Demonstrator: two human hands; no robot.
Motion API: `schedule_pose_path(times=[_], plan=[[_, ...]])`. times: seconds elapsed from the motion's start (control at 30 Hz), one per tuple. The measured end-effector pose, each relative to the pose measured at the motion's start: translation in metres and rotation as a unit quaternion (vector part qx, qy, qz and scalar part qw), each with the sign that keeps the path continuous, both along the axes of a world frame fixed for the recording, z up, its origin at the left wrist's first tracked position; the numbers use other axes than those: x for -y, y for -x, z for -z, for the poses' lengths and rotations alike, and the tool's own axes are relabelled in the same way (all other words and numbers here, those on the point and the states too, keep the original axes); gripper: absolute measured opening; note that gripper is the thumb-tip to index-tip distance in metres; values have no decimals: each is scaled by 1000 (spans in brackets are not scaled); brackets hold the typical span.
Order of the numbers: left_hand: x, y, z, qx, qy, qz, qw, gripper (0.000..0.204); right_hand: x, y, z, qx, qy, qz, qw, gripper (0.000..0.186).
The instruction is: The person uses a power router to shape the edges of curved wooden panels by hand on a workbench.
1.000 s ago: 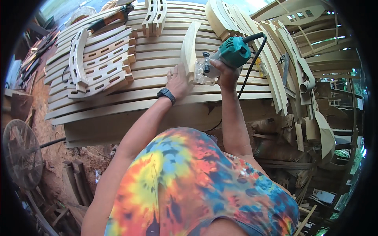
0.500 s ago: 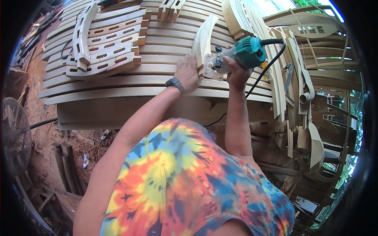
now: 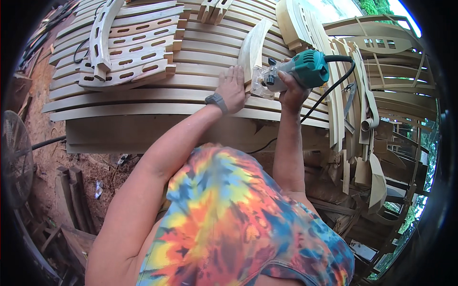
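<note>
My right hand (image 3: 292,93) grips a teal-and-silver handheld router (image 3: 307,67) with a black cord, its clear base (image 3: 261,83) against the near end of a pale curved wooden piece (image 3: 253,47). My left hand (image 3: 232,91), wearing a watch, lies with fingers stretched along that piece's left side, on or just above the slats (image 3: 205,69); exact contact is hard to see. Farther left is a group of curved pieces (image 3: 131,59) with oblong slots, one piece (image 3: 100,43) lying crosswise on top.
More curved parts (image 3: 291,24) sit at the back, and long curved strips (image 3: 338,90) line the right side. A wire-guarded fan (image 3: 16,157) stands at lower left. Upright posts (image 3: 71,195) stand below on the dirt floor (image 3: 47,143). Wooden frames (image 3: 391,43) fill the far right.
The view has shifted, so the bench and pieces sit farther right in the picture. The router and both my hands keep nearly the same position relative to the curved piece.
</note>
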State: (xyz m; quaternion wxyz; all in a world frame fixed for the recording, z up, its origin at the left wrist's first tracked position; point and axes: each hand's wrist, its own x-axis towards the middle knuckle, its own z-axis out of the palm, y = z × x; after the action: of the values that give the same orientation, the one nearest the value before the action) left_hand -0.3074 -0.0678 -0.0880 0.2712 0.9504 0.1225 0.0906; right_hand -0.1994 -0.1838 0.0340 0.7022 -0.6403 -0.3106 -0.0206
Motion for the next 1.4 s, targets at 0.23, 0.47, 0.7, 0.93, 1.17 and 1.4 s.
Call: schedule_pose_path(times=[0.23,0.47,0.7,0.93,1.17,1.4], plan=[[4,-3,8,25,-13,-20,999,94,-7,-10,-1,-5,25,3,1000,54],[7,-1,7,74,-13,-32,997,83,-23,-22,-3,-9,6,-9,1000,53],[5,2,2,91,-17,-32,995,84,-42,-46,9,50,37,24,998,51],[5,0,-1,53,13,-23,998,94,-62,-77,10,38,35,32,998,37],[3,0,0,10,11,-8,1000,96,-86,-101,9,63,50,71,994,32],[3,1,0,31,29,-3,999,88,-113,-130,4,-18,-55,73,996,29]])
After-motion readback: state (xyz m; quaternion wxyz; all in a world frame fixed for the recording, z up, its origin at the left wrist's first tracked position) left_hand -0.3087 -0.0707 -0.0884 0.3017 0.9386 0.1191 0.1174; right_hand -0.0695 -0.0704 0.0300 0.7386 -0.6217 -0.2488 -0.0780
